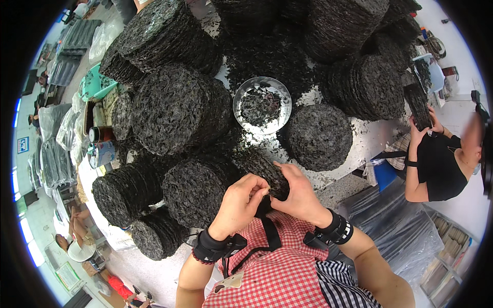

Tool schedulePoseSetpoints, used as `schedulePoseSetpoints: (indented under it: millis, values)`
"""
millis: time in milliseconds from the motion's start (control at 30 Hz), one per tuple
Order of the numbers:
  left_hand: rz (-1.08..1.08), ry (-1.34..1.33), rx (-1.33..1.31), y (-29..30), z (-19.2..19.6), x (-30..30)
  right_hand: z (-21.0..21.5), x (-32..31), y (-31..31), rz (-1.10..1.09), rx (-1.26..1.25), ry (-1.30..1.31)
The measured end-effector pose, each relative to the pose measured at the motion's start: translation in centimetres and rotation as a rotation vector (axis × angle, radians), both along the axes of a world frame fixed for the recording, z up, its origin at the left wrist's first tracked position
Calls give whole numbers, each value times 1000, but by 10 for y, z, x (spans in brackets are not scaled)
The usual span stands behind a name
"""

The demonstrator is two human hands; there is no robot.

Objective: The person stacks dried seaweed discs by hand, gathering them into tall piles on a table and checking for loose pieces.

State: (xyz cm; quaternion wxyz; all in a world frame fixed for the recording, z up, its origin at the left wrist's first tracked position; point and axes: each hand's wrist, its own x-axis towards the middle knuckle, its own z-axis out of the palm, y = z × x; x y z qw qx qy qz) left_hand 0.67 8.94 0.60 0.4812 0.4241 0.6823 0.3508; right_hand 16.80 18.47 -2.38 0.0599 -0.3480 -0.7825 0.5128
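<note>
Dark dried seaweed is pressed into round cakes and stacked in piles across the table. My right hand point(299, 197) grips the near end of a small stack of seaweed cakes point(259, 167), its thumb and fingers around the edge. My left hand point(239, 201) is closed in a pinch beside that same stack; a tiny pale bit shows at its fingertips, too small to name. Just left of my hands lies a larger seaweed roll point(195, 192). Beyond them sits a round metal bowl point(238, 105) with loose seaweed scraps in it.
Tall seaweed stacks point(179, 110) crowd the left and far side; another seaweed pile point(319, 137) stands right of the bowl. Crumbs litter the metal table point(367, 134). A co-worker point(436, 169) at the right holds a seaweed stack. A green basket point(96, 84) is at far left.
</note>
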Motion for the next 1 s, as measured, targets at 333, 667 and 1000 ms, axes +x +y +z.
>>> schedulePoseSetpoints:
  millis: [333,667,1000]
  values:
    - [195,-184,18,5,8,-14,-19,8,12,-31,22,12]
    - [240,53,53,17,-2,19,-15,6,12,-25,-4,8]
    - [225,175,150,18,-14,14,-11,5,12,-10,-30,-2]
